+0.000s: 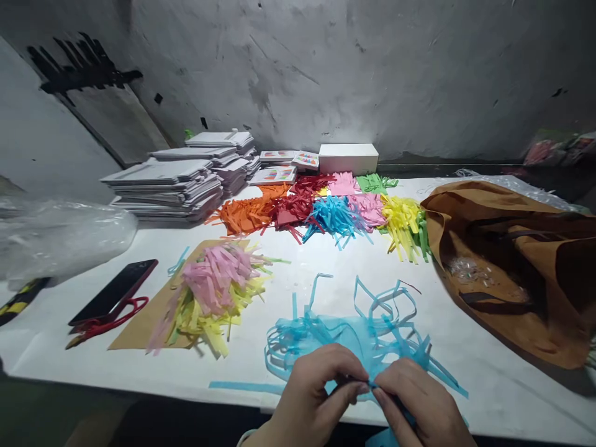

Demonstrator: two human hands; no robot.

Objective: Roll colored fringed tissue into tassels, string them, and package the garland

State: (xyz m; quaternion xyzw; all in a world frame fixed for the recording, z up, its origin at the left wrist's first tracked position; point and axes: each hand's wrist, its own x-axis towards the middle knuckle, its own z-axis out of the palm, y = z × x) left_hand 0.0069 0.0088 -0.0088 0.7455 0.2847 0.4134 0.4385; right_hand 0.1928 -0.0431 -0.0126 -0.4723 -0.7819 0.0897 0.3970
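Note:
Blue tissue paper [344, 332] with cut fringe strips lies at the front of the white table. Over its near edge, my left hand [321, 391] pinches a small twisted bit of the blue paper between thumb and fingers. My right hand [414, 397] meets it from the right, also pinching the blue paper, with the fingertips of both hands nearly touching. More blue paper shows below my right hand, partly hidden by it. To the left, pink fringe [218, 276] rests over yellow fringe [209, 323] on a brown sheet [139, 329].
Orange fringe [246, 216], blue fringe [336, 217] and yellow fringe [403, 220] lie in a row behind. A brown bag [470, 298] stands open at the right. Stacked white packets [162, 186], a phone [114, 292], red-handled scissors [109, 323] and plastic wrap [65, 239] are left.

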